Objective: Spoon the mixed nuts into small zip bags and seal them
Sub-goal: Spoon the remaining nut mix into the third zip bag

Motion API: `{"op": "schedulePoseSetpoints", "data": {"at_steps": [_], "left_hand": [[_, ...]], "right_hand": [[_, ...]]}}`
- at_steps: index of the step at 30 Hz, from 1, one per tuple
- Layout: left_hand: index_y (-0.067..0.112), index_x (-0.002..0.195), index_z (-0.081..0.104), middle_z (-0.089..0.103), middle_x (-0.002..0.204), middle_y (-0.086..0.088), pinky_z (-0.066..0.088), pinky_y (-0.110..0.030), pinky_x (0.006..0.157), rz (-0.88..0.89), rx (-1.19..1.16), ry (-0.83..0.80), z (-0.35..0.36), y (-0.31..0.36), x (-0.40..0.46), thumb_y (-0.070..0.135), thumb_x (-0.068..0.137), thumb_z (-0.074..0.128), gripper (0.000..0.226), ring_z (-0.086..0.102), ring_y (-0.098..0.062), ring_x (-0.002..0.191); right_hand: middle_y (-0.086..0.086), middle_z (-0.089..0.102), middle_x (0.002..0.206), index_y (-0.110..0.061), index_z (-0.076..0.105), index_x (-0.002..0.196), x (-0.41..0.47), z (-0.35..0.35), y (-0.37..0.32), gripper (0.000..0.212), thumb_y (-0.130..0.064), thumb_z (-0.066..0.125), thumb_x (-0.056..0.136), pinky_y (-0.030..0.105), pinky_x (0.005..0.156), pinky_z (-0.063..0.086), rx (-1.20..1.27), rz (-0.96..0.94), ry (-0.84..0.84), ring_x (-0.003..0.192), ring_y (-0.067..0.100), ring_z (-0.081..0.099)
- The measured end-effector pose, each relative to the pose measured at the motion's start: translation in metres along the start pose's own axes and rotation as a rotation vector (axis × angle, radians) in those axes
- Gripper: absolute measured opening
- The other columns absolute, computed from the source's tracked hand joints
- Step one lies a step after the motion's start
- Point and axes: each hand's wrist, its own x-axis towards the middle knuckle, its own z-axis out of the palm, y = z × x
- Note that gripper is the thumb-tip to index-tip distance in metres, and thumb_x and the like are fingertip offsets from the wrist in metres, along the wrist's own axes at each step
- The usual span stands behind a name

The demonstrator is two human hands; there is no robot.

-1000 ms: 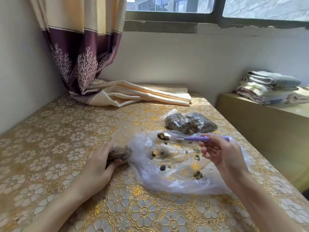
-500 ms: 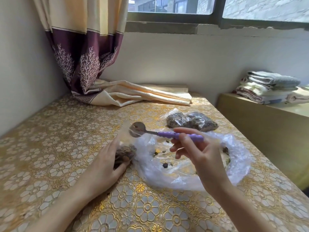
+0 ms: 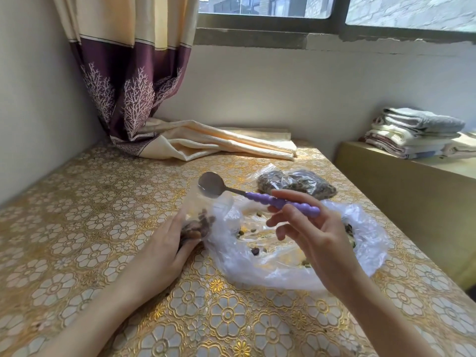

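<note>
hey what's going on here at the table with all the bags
A person is portioning nuts. The left hand holds a small zip bag, partly filled, upright on the table. The right hand holds a purple-handled spoon, its bowl empty, above that bag. A large plastic bag holds a few nuts; filled bags lie behind.

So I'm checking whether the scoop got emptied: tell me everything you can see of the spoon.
The spoon has a round, grey metal bowl, a thin metal neck and a purple, bumpy handle that looks like plastic. Its bowl looks empty and faces up, raised above the open mouth of the small zip bag that the left hand holds on the table. The right hand pinches the handle near its end, so the spoon lies almost level, bowl pointing left. Nothing else touches it.
</note>
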Motion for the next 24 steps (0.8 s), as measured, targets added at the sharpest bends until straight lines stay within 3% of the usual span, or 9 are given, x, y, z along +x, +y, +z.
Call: {"op": "schedulePoseSetpoints", "data": {"at_steps": [4,6,9,12,16,21,24], "left_hand": [[0.012,0.127,0.040,0.048,0.108,0.002,0.038,-0.032,0.096,-0.029,-0.023,-0.010,0.000,0.001,0.000,0.042,0.088,0.034,0.050,0.045,-0.013,0.103],[0.011,0.123,0.042,0.049,0.103,0.002,0.040,-0.033,0.091,-0.039,-0.030,0.012,0.001,-0.001,0.001,0.031,0.092,0.039,0.036,0.046,-0.012,0.097],[0.012,0.120,0.043,0.048,0.098,0.004,0.034,-0.025,0.081,-0.044,-0.026,0.037,0.002,-0.003,0.001,0.022,0.093,0.040,0.028,0.045,-0.010,0.093],[0.011,0.120,0.043,0.048,0.100,0.003,0.032,-0.024,0.082,-0.052,-0.023,0.030,0.002,-0.003,0.001,0.024,0.093,0.039,0.030,0.045,-0.012,0.094],[0.009,0.123,0.043,0.048,0.103,0.001,0.031,-0.023,0.084,-0.056,-0.030,0.025,0.002,-0.002,0.001,0.022,0.094,0.040,0.033,0.045,-0.013,0.096],[0.008,0.127,0.040,0.049,0.111,-0.001,0.034,-0.028,0.091,-0.078,-0.020,-0.003,0.002,-0.001,0.001,0.028,0.093,0.036,0.040,0.045,-0.017,0.106],[0.005,0.126,0.041,0.050,0.109,-0.004,0.036,-0.034,0.095,-0.072,0.004,-0.028,0.001,-0.001,0.002,0.041,0.086,0.028,0.055,0.046,-0.021,0.106]], "right_hand": [[0.020,0.070,0.090,0.003,0.060,0.104,0.003,-0.015,-0.005,0.032,-0.020,0.054,0.082,0.022,0.055,0.049,0.149,0.011,0.176,0.064,0.017,0.062],[0.025,0.068,0.087,0.008,0.058,0.099,0.003,-0.025,-0.005,0.026,-0.015,0.052,0.088,0.021,0.049,0.044,0.082,-0.013,0.295,0.057,0.015,0.055],[0.006,0.066,0.059,0.003,0.059,0.079,0.001,-0.036,-0.004,0.022,-0.007,0.047,0.094,0.017,0.042,0.035,-0.118,-0.058,0.385,0.047,0.010,0.044],[0.005,0.068,0.057,-0.004,0.059,0.068,0.000,-0.038,-0.002,0.027,-0.003,0.047,0.092,0.014,0.040,0.033,-0.254,-0.057,0.364,0.042,0.007,0.039],[0.000,0.068,0.057,-0.004,0.060,0.075,0.001,-0.031,0.005,0.022,-0.006,0.049,0.094,0.015,0.042,0.034,-0.372,-0.014,0.275,0.043,0.004,0.043],[-0.006,0.066,0.055,0.004,0.059,0.078,0.002,-0.019,0.012,0.024,-0.007,0.048,0.095,0.016,0.041,0.035,-0.347,0.047,0.186,0.043,0.011,0.046],[0.005,0.073,0.073,0.005,0.062,0.081,0.002,-0.013,0.016,0.025,-0.009,0.047,0.096,0.020,0.041,0.037,-0.257,0.142,0.148,0.047,0.014,0.049]]}}
